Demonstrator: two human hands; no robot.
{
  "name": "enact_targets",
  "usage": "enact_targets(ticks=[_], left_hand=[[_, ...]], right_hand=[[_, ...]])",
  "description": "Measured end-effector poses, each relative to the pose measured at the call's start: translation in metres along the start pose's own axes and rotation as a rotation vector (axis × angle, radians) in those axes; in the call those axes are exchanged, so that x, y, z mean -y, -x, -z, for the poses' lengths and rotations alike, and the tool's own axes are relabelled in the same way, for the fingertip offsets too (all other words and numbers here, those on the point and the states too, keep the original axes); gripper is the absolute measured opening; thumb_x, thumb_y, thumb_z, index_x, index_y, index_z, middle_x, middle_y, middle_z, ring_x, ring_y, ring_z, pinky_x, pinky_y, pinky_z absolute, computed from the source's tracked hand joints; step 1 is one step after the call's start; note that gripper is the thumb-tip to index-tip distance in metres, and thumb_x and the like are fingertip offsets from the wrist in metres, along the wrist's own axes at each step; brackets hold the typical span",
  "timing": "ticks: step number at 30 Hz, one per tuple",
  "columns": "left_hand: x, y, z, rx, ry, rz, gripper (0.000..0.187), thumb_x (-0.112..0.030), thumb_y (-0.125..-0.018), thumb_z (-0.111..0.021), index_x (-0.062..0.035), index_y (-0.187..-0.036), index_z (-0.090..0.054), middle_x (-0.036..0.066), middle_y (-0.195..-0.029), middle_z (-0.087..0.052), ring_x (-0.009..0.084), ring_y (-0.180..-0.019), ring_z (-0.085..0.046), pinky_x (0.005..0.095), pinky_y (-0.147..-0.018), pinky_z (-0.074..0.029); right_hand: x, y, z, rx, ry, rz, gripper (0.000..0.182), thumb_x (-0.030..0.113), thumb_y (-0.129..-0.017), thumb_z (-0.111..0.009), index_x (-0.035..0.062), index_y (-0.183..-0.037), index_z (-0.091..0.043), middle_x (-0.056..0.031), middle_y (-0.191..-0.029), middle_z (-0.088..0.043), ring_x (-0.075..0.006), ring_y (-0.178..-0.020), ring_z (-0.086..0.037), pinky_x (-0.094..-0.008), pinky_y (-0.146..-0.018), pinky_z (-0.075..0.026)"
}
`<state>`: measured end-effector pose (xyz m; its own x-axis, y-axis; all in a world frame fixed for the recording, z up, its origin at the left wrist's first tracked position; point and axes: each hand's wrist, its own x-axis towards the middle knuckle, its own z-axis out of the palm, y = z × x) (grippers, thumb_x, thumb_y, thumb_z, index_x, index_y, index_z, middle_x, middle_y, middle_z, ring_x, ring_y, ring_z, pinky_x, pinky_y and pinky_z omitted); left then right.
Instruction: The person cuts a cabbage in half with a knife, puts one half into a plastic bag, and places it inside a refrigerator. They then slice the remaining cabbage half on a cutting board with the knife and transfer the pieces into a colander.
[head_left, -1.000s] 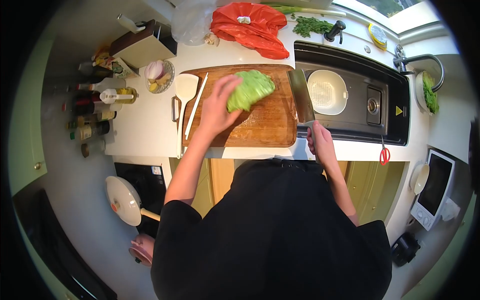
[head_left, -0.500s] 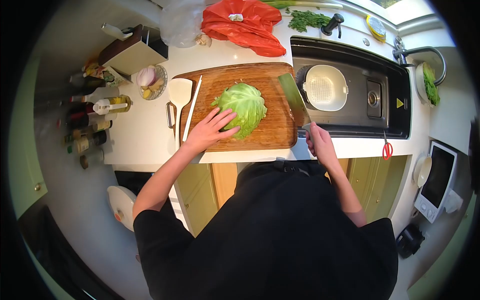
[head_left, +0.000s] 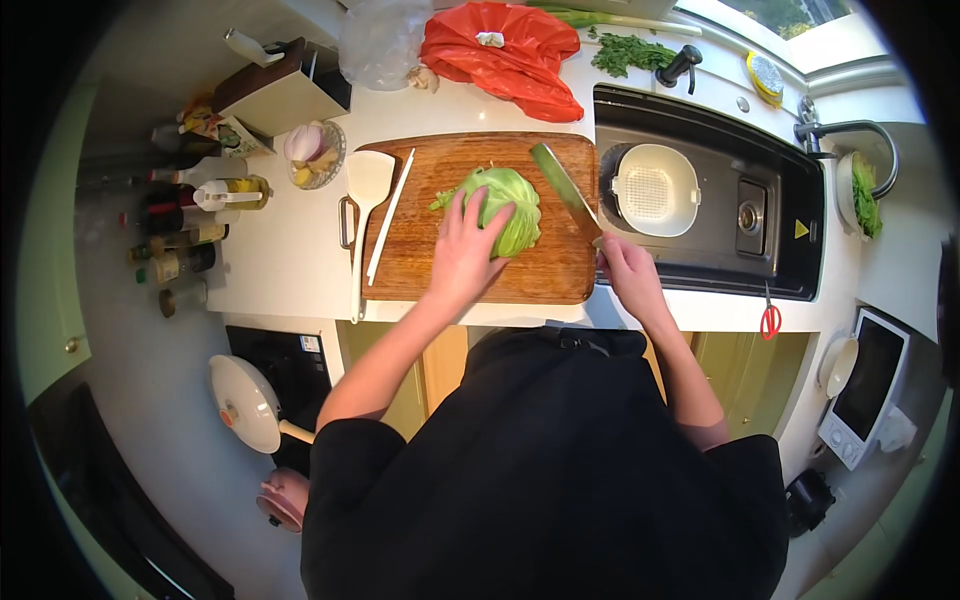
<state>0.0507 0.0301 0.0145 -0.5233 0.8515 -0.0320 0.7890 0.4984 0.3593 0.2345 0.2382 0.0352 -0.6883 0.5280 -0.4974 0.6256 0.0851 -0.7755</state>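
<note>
A pale green head of cabbage (head_left: 515,215) rests on the wooden cutting board (head_left: 430,275). My left hand (head_left: 468,255) grips its near left side, with the fingers over the top and the thumb on the right. In my right hand (head_left: 628,270) is the handle of a wide-bladed kitchen knife (head_left: 565,188), over the board's right side. The blade points up and left and is apart from the cabbage. Along the board's left part lie a cream spatula (head_left: 368,178) and a thin white stick (head_left: 390,220).
Right of the board is a black sink (head_left: 720,258) with a white colander (head_left: 655,190). Red scissors (head_left: 770,318) lie at the counter edge. Behind the board is a red plastic bag (head_left: 500,55). On the left are a glass bowl with onion (head_left: 310,150), a knife block (head_left: 285,90) and several bottles.
My left hand has shifted right and now wraps further over the cabbage. The knife has come left, nearer the cabbage, with its blade turned more edge-on. The whole view has shifted slightly.
</note>
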Motion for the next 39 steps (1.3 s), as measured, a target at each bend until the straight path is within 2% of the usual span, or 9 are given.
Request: enact_targets(ticks=[1,4,5,8,9,13,23,26,39], left_hand=[[0.006,-0.004,0.008,0.07,0.04,-0.06,0.084,-0.02,-0.069,-0.091,-0.0262,-0.145,-0.055,0.015,-0.155,-0.043,0.041,-0.147,-0.038,0.0571,-0.117,-0.042],[0.025,-0.022,0.035,0.202,-0.14,-0.403,0.079,-0.018,-0.073,-0.089,-0.0272,-0.144,-0.056,0.01,-0.154,-0.047,0.0348,-0.147,-0.04,0.0528,-0.121,-0.038],[0.027,-0.024,0.039,0.169,-0.174,-0.458,0.078,-0.017,-0.074,-0.087,-0.0266,-0.145,-0.056,0.008,-0.152,-0.051,0.0319,-0.144,-0.045,0.0505,-0.122,-0.036],[0.03,-0.025,0.047,0.207,0.133,-0.438,0.066,-0.023,-0.078,-0.085,-0.0221,-0.139,-0.061,0.007,-0.145,-0.056,0.032,-0.137,-0.052,0.0483,-0.114,-0.044],[0.032,-0.026,0.045,0.181,0.103,-0.439,0.061,-0.025,-0.079,-0.084,-0.0205,-0.136,-0.063,0.007,-0.141,-0.058,0.0317,-0.133,-0.054,0.0475,-0.111,-0.045],[0.037,-0.036,0.035,0.115,0.038,-0.478,0.047,-0.034,-0.084,-0.081,-0.016,-0.124,-0.067,0.006,-0.128,-0.062,0.0301,-0.122,-0.059,0.0446,-0.098,-0.051],[0.025,-0.049,0.048,0.202,-0.007,-0.486,0.051,-0.036,-0.079,-0.083,-0.0155,-0.124,-0.067,0.003,-0.127,-0.063,0.0257,-0.122,-0.058,0.0421,-0.09,-0.055],[0.031,-0.057,0.043,0.136,-0.048,-0.611,0.054,-0.038,-0.078,-0.084,-0.0154,-0.123,-0.067,0.002,-0.127,-0.063,0.0258,-0.122,-0.059,0.0416,-0.087,-0.057],[0.04,-0.056,0.038,0.226,0.01,-0.564,0.058,-0.043,-0.079,-0.082,-0.0164,-0.127,-0.067,0.001,-0.127,-0.062,0.0254,-0.123,-0.06,0.0394,-0.08,-0.06]], right_hand=[[-0.002,-0.001,0.0,0.009,-0.003,0.001,0.057,0.044,-0.109,-0.049,-0.0034,-0.081,-0.063,-0.0145,-0.066,-0.059,-0.0261,-0.062,-0.057,-0.04,-0.063,-0.046],[-0.005,0.0,-0.003,-0.015,0.07,0.087,0.057,0.044,-0.109,-0.049,-0.004,-0.082,-0.062,-0.0166,-0.068,-0.06,-0.0307,-0.065,-0.058,-0.0424,-0.065,-0.046],[-0.005,0.001,-0.004,0.006,0.063,0.091,0.055,0.043,-0.109,-0.049,-0.0044,-0.085,-0.062,-0.0196,-0.071,-0.061,-0.0362,-0.067,-0.059,-0.0452,-0.066,-0.046],[0.005,0.009,-0.017,0.015,-0.003,0.1,0.045,0.037,-0.111,-0.048,-0.0008,-0.089,-0.06,-0.0066,-0.069,-0.055,-0.0181,-0.066,-0.051,-0.036,-0.066,-0.044],[0.016,0.013,-0.022,-0.009,0.008,0.127,0.048,0.039,-0.109,-0.05,-0.0041,-0.094,-0.063,-0.0261,-0.077,-0.064,-0.0465,-0.075,-0.062,-0.0507,-0.07,-0.047],[0.03,0.013,-0.047,0.0,0.098,0.319,0.041,0.033,-0.11,-0.047,-0.0026,-0.092,-0.059,-0.0302,-0.081,-0.066,-0.0507,-0.082,-0.064,-0.0574,-0.073,-0.048],[0.04,0.03,-0.052,-0.05,0.203,0.286,0.042,0.031,-0.111,-0.047,-0.0031,-0.089,-0.057,-0.0288,-0.075,-0.065,-0.051,-0.075,-0.063,-0.0581,-0.068,-0.047],[0.035,0.035,-0.052,-0.055,0.156,0.213,0.041,0.03,-0.111,-0.047,-0.0032,-0.088,-0.056,-0.0288,-0.073,-0.063,-0.0509,-0.072,-0.062,-0.0581,-0.066,-0.046],[0.029,0.031,-0.061,-0.04,0.204,0.267,0.043,0.03,-0.11,-0.047,-0.0037,-0.087,-0.059,-0.0309,-0.074,-0.063,-0.0513,-0.074,-0.063,-0.0588,-0.067,-0.047]])
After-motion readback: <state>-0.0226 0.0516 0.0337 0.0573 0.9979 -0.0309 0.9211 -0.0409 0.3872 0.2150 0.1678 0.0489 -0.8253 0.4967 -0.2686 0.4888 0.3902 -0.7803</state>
